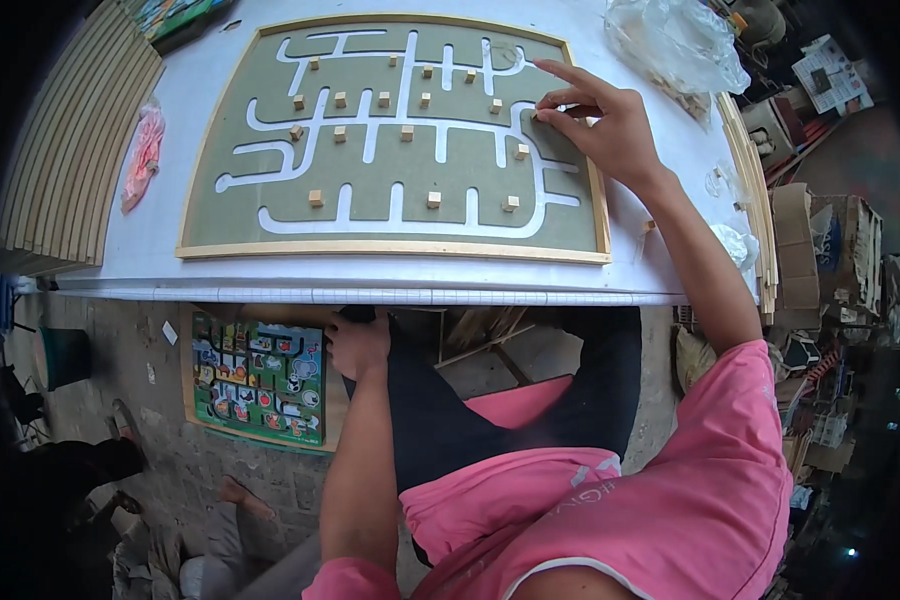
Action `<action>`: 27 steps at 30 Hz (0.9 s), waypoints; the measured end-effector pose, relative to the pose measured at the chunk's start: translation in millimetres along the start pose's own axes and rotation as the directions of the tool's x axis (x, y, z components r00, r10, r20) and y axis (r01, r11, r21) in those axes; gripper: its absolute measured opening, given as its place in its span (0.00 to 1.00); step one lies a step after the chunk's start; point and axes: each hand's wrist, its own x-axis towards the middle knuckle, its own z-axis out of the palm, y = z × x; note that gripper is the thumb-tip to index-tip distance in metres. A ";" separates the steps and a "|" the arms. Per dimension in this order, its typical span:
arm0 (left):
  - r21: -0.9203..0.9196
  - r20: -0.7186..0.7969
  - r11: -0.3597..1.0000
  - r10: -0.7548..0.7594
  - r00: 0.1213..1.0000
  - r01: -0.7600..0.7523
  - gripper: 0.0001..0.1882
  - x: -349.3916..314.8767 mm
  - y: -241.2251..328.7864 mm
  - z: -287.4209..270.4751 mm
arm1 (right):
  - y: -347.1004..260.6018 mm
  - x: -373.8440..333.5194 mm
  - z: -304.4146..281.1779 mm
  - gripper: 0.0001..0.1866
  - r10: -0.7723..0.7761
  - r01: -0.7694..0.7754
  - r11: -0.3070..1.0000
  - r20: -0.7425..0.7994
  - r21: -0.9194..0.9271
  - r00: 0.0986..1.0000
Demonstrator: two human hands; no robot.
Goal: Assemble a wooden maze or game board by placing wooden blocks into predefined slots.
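Sixteen or so small wooden blocks (pixel 407 133) stand apart from one another on the grey-green maze panel (pixel 243 222), between its white branching channels. The panel lies within a pale wooden frame (pixel 395 248) on the white-covered bench (pixel 135 262). By that layout the setting-out looks well along, though the lowest row has only three widely spaced blocks, and whether more belong there cannot be judged.

The right hand (pixel 610 125) is over the panel's upper right corner, index finger extended, thumb and another finger close together. Something small and pale may sit at the thumb tip, but its shape is too covered to be sure, so I can't tell whether those fingers are grasping.

The left hand (pixel 360 345) is below the bench edge, beside a colourful printed maze board (pixel 260 380); its fingers are partly hidden, their grip unclear. Crumpled clear plastic (pixel 675 45) obscures whatever lies underneath it.
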 end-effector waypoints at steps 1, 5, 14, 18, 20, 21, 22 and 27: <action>0.002 0.009 1.000 0.003 1.000 -0.003 0.45 0.5 0.5 -1.3 | 0.0 -0.7 -0.7 0.29 0.001 -0.001 1.000 0.003 -0.004 1.000; 0.001 0.026 1.000 -0.003 1.000 0.003 0.46 -0.9 2.8 -5.9 | 1.8 -1.3 0.6 0.29 -0.028 0.028 1.000 -0.008 -0.002 1.000; 0.022 0.045 1.000 -0.005 0.999 0.004 0.47 0.7 0.3 -3.9 | 0.3 -3.5 1.4 0.29 -0.045 0.044 0.999 -0.028 -0.023 0.999; 0.012 0.035 1.000 -0.005 0.999 0.005 0.47 -1.0 1.6 -6.2 | -1.2 -3.2 2.7 0.29 -0.019 0.018 1.000 -0.027 -0.015 0.999; 0.009 0.026 1.000 0.001 1.000 -0.001 0.47 -0.7 1.8 -2.9 | -0.3 -3.4 2.3 0.28 -0.021 0.020 0.999 -0.027 -0.028 0.999; 0.009 0.014 1.000 0.004 1.000 -0.004 0.47 0.0 0.6 -1.5 | -0.3 -3.3 3.1 0.28 -0.024 0.023 0.999 -0.027 -0.036 0.999; 0.010 0.014 1.000 0.002 1.000 -0.003 0.47 1.0 -0.5 -0.4 | -0.8 -3.2 3.4 0.28 -0.024 0.023 0.999 -0.026 -0.034 0.999; 0.048 0.067 0.999 -0.016 0.998 0.012 0.47 -0.8 3.5 -8.7 | -0.2 -3.1 3.6 0.28 -0.037 0.035 0.997 -0.028 -0.071 0.999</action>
